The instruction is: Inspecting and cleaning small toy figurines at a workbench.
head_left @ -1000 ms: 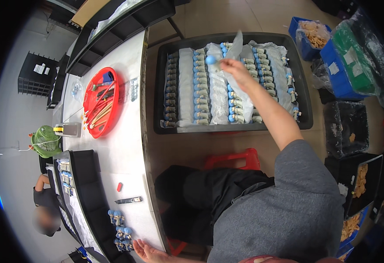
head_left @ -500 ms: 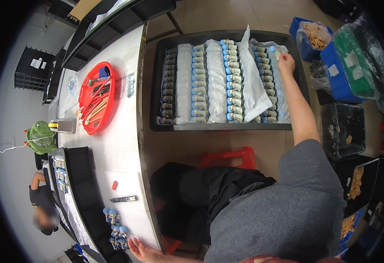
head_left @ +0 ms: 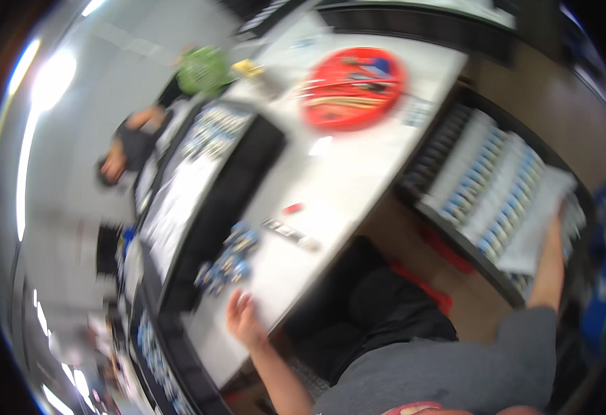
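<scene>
My left hand (head_left: 245, 321) is above the white table (head_left: 275, 277), fingers loosely spread and a little curled, with nothing seen in it. Just beyond its fingertips stands a cluster of small blue-and-cream figurines (head_left: 237, 252). My right hand (head_left: 560, 213) is over the right part of a black tray (head_left: 465, 252), at a white paper sheet (head_left: 535, 228). Motion blur hides its fingers, and whether it holds anything does not show. Rows of similar figurines (head_left: 514, 200) lie in the tray between strips of white paper.
A dark utility knife (head_left: 290, 234) and a small red piece (head_left: 292, 208) lie on the table. Farther back is a round red tray (head_left: 348, 126) of brushes and tools. Black trays (head_left: 223, 200) line the left; a person (head_left: 134, 145) is beyond. Red stool (head_left: 427, 290) below.
The view has swung left and is blurred. My left hand has lifted up by the figurine cluster. The right hand's small blue-topped figurine no longer shows; that hand is now at the paper.
</scene>
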Demonstrator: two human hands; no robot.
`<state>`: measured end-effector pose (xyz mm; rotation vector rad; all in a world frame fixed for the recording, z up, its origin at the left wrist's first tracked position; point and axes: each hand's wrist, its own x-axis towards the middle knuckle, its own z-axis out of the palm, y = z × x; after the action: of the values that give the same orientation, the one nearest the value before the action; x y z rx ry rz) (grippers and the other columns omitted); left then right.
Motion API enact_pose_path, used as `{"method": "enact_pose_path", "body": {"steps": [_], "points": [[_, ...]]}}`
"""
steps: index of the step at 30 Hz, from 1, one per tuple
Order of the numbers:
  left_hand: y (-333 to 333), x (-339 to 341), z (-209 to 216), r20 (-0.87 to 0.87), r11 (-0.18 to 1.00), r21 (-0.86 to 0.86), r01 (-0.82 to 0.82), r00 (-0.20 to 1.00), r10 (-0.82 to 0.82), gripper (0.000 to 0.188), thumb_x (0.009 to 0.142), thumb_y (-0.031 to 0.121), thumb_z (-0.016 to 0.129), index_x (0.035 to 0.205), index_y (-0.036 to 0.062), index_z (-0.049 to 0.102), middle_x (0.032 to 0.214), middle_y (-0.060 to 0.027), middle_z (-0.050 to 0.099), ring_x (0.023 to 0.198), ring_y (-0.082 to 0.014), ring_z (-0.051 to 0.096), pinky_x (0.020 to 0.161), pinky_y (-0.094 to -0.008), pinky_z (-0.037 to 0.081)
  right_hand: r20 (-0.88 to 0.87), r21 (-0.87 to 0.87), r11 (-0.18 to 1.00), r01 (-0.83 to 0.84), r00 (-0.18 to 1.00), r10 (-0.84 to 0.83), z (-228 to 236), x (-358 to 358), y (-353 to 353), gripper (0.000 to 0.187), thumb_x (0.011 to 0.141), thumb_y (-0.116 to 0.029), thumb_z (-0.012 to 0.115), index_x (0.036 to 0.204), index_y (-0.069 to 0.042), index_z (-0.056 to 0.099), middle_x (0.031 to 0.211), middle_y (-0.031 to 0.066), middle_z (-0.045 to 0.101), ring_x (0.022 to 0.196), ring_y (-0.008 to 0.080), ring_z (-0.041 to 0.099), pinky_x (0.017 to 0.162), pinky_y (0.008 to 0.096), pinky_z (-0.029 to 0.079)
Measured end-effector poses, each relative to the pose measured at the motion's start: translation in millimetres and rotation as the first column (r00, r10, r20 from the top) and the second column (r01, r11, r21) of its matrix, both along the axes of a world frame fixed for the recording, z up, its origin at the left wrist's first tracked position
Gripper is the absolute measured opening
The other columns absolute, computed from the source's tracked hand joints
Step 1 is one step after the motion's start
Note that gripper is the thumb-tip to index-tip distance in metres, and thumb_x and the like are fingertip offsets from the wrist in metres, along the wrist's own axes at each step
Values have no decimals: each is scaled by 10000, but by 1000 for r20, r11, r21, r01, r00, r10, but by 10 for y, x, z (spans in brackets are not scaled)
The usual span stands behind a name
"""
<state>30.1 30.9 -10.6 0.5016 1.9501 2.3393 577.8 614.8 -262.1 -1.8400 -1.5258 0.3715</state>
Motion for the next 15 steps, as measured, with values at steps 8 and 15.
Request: {"method": "enact_pose_path", "body": {"steps": [8, 15], "points": [[71, 90, 145, 54, 998, -33, -51, 997, 52, 376, 764, -120, 501, 1135, -61, 523, 1139, -137, 559, 971, -196, 572, 837, -284, 478, 157, -77, 993, 86, 985, -73, 39, 117, 282, 226, 778, -183, 575, 906, -8, 640, 873, 178, 648, 826, 295, 615, 700, 398, 478], [45, 78, 123, 55, 1000, -16, -26, 998, 27, 351, 777, -110, 480, 1122, -68, 531, 1113, -122, 571, 958, -171, 574, 826, -265, 476, 45, 3, 924, 382, 923, -382, 609, 163, -55, 251, 757, -174, 597, 926, 8, 637, 859, 174, 651, 809, 274, 617, 672, 375, 490]]}}
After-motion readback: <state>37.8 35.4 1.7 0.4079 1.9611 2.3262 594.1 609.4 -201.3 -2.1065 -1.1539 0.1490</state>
